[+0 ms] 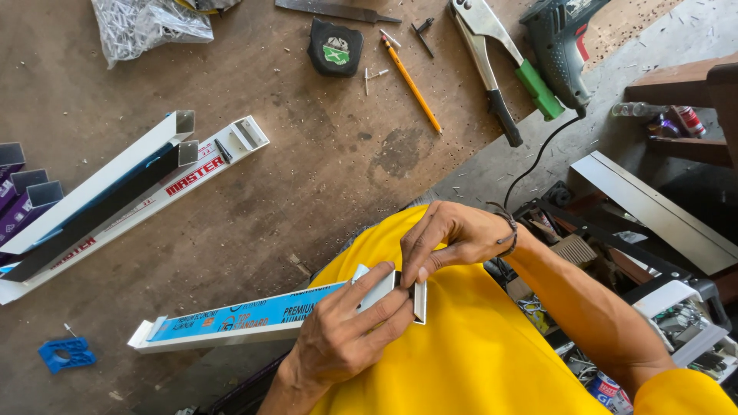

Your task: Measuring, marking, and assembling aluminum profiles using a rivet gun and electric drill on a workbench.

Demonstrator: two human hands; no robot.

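Note:
My left hand grips a long white aluminium channel with a blue protective film, near its right end, over my yellow shirt. My right hand pinches the channel's end from above, where a small dark piece sits between finger and thumb. The channel's left end rests on the brown workbench.
Several white and dark profiles lie at left, with purple pieces beside them. A tape measure, a pencil, a rivet tool, a green drill, a plastic bag and a blue plastic part lie around. Cluttered bins stand at right.

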